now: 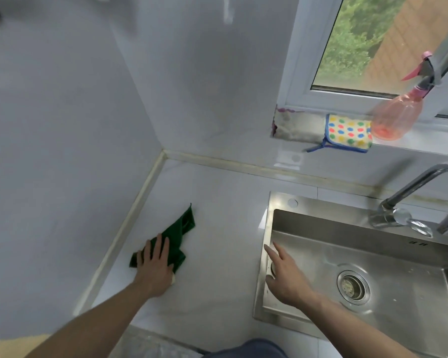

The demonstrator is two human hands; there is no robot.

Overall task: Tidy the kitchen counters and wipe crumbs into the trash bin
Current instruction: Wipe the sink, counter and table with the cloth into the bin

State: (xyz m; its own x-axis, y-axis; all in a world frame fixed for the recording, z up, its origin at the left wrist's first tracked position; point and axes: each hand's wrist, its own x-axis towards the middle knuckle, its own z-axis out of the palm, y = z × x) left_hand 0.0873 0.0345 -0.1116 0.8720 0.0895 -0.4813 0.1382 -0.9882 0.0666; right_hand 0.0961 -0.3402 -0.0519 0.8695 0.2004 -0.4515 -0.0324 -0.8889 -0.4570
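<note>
A crumpled dark green cloth (182, 228) lies on the white counter (217, 202) near the left wall. My left hand (154, 264) presses flat on the cloth's near end, fingers straight and spread. Something small and pale shows under the heel of that hand; I cannot tell what it is. My right hand (285, 275) rests with straight fingers on the left rim of the steel sink (321, 202), holding nothing. No trash bin is in view.
A chrome tap (424, 197) stands at the sink's back right. On the window sill sit a dotted cloth (348, 131) and a pink spray bottle (396, 115). Tiled walls close the counter at the left and back.
</note>
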